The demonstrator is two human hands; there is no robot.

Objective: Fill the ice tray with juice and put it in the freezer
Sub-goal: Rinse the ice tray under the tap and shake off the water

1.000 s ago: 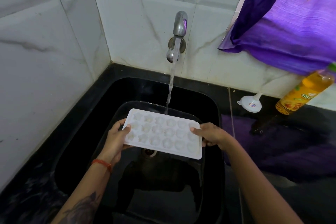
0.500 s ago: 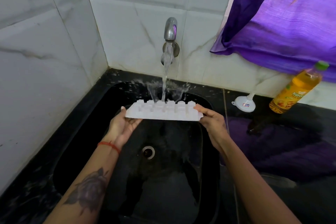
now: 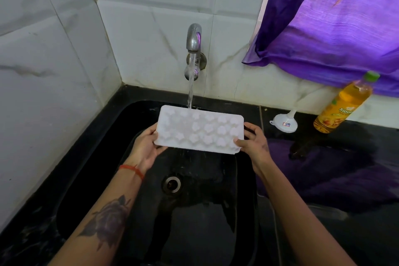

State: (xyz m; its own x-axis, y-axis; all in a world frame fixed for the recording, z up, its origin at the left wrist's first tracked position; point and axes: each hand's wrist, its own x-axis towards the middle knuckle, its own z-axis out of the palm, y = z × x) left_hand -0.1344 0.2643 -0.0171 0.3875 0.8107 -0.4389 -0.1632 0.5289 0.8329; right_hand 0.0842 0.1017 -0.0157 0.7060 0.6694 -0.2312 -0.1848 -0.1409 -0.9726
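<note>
1. Nearest the camera, both forearms reach forward over the black sink; the left one carries a dark tattoo and a red thread at the wrist.
2. The left hand pinches the left short edge of the ice tray, thumb on top and fingers curled beneath. The right hand grips the right short edge the same way.
3. The tray is held above the sink basin, apart from its floor and over the drain, tilted so its moulded face is toward the camera.
4. Water from the tap strikes the tray's far edge, so the work appears to be at the rinsing stage.
5. Farther right, on the counter, the white funnel lies just beside the juice bottle, which looks capped and full.
6. By this reading, filling has not begun: shutting off the water, pouring the juice and carrying the tray to a freezer, not in view, all remain.
</note>
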